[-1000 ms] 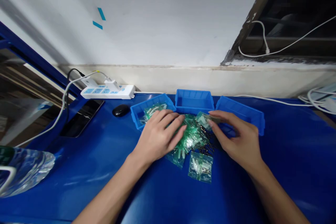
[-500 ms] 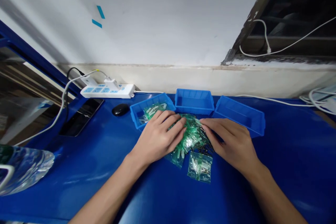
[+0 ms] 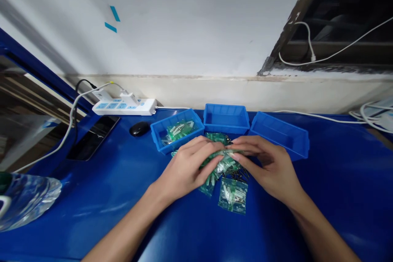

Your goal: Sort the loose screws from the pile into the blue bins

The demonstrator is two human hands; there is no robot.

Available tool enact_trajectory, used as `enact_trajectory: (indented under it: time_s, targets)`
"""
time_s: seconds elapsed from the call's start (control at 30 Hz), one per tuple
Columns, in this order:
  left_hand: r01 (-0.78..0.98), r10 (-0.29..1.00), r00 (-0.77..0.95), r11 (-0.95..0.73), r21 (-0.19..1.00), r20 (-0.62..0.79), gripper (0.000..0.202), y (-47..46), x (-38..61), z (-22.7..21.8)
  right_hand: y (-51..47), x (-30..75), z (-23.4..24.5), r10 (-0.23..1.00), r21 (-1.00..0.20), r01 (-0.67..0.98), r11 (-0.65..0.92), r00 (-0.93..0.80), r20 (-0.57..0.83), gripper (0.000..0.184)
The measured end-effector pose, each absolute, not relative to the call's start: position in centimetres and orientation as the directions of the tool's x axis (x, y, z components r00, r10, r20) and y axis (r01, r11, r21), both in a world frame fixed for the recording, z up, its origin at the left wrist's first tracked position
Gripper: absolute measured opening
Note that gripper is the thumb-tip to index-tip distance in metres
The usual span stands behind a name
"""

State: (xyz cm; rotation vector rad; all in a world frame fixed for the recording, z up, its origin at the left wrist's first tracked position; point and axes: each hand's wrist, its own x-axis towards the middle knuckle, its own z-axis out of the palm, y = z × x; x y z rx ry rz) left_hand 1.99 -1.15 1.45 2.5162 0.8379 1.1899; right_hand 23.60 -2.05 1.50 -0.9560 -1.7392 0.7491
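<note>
My left hand (image 3: 192, 163) and my right hand (image 3: 268, 163) meet over a pile of small green-tinted plastic bags (image 3: 225, 166). Between them they pinch one clear plastic bag (image 3: 229, 152) by its edges, thumbs on the near side; its contents are hard to make out. Dark screw-like pieces (image 3: 241, 174) lie loose by the pile's right side. Nearer to me, one flat bag (image 3: 233, 195) of white plugs and darker pieces lies on the blue table. Behind my left hand, a blue bin (image 3: 156, 135) holds several similar bags.
Two more blue bins, a middle one (image 3: 227, 127) and a right one (image 3: 281, 137), stand along the wall. A black mouse (image 3: 139, 128), a phone (image 3: 93, 138), a white power strip (image 3: 124, 107) and a large water bottle (image 3: 29, 200) are at the left.
My right hand has moved slightly left and my left hand has closed its thumb and fingers. Both now hold a bag together, raised over the pile. The view has shifted slightly.
</note>
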Motion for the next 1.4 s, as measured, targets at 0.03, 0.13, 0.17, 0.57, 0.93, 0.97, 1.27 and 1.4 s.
enact_trajectory:
  time_s: [0.03,0.13,0.17,0.57,0.93,0.97,1.27,1.4]
  targets:
    - [0.403,0.584,0.512,-0.811,0.424,0.63,0.012,-1.1,2.0,1.4,-2.0,23.6,1.5,0.857,-0.812,0.281,0.512,-0.226,0.463,0.025]
    - [0.422,0.558,0.543,-0.827,0.371,0.627,0.011,-1.1,1.8,1.3,-2.0,23.8,1.4,0.819,-0.721,0.387,0.574,-0.272,0.506,0.024]
    - [0.431,0.548,0.555,-0.833,0.347,0.626,0.011,-1.1,1.8,1.3,-2.0,23.8,1.4,0.797,-0.667,0.438,0.603,-0.288,0.531,0.024]
    - [0.85,0.586,0.284,-0.521,0.085,0.759,0.015,0.6,-1.0,2.2,-1.3,24.9,1.8,0.613,-0.004,0.799,0.601,-0.458,0.643,0.02]
    - [0.924,0.753,0.341,-0.379,-0.054,0.563,0.024,1.7,-2.2,0.9,-1.3,25.4,2.0,0.66,0.017,0.775,0.632,-0.549,0.513,0.023]
    - [0.916,0.737,0.353,-0.398,-0.053,0.577,0.021,1.7,-2.2,0.9,-1.3,25.3,2.0,0.66,0.0,0.766,0.643,-0.554,0.506,0.023]
    - [0.902,0.716,0.342,-0.431,0.0,0.608,0.015,1.2,-1.5,1.4,-1.3,25.0,2.1,0.652,-0.013,0.743,0.669,-0.577,0.492,0.019]
    - [0.895,0.714,0.355,-0.446,0.001,0.603,0.014,1.0,-1.2,1.2,-1.3,24.8,2.1,0.651,-0.029,0.736,0.676,-0.579,0.491,0.02]
